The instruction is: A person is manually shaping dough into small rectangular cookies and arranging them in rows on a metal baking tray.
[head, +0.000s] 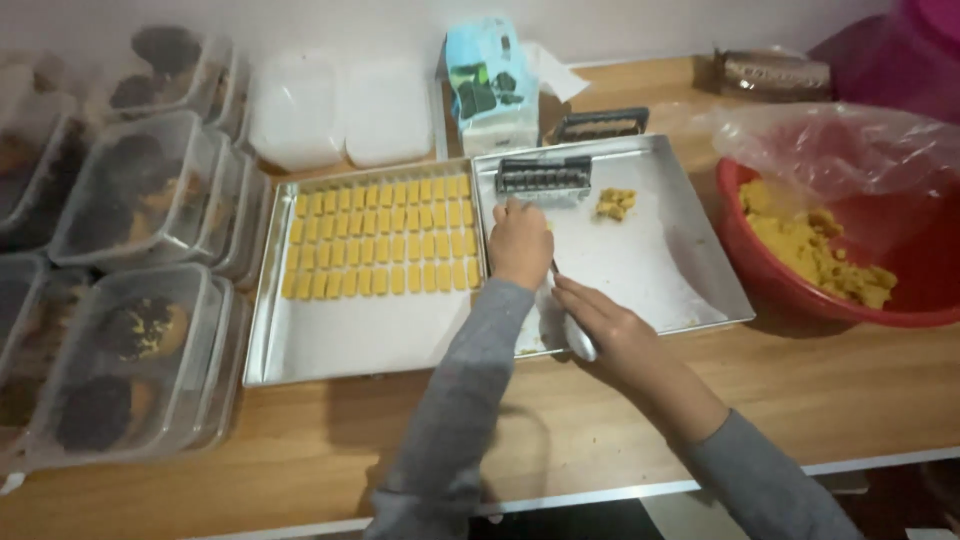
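Note:
My left hand is closed over something small at the seam between two metal trays, beside the right end of the rows of small yellow dough pieces on the left tray. What it grips is hidden under the fingers. My right hand holds a spoon by its handle over the right tray. A metal multi-slot cutter and a small lump of yellow dough lie on the right tray beyond my hands.
A red bowl of yellow dough lined with a plastic bag stands at right. Stacked clear lidded containers of dark cookies fill the left. White lids, a blue-white packet and a second cutter sit at the back.

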